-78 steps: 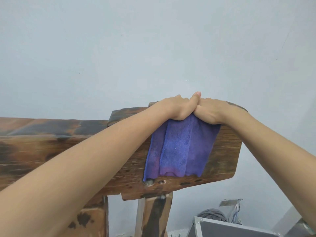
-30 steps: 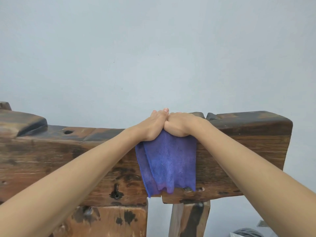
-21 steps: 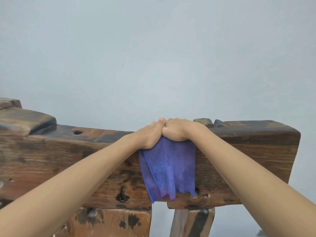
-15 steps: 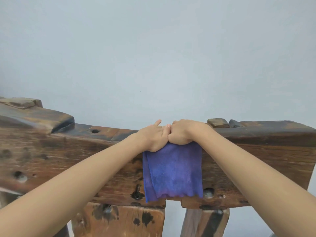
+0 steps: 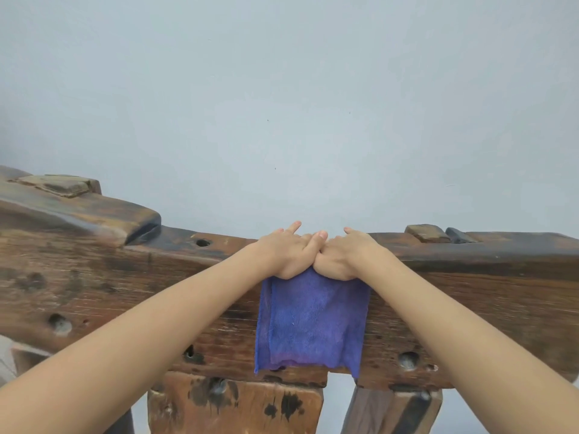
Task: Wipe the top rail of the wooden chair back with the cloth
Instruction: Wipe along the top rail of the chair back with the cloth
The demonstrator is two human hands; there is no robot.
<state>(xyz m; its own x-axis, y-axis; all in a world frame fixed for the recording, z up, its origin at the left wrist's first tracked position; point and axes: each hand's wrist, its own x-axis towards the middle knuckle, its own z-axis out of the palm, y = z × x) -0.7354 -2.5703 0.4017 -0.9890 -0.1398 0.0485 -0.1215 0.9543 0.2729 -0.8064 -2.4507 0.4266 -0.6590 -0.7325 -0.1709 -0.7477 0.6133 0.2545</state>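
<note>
Cloth: purple cloth [image 5: 311, 321] draped over wooden top rail [image 5: 470, 296]
Hands: left hand [image 5: 286, 253] and right hand [image 5: 341, 256] touching, fingers curled over cloth; pressing it on rail

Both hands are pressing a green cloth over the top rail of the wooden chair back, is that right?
Not quite: the cloth is purple-blue, not green, as the head view shows. The left hand and right hand do press it over the top rail.

The cloth [image 5: 310, 321] under my hands is blue-violet, shading to pinkish purple along its lower hem. The top rail [image 5: 125, 277] is dark brown wood with black blotches and orange-brown streaks. The wall [image 5: 282, 104] is plain pale grey-blue.
</note>
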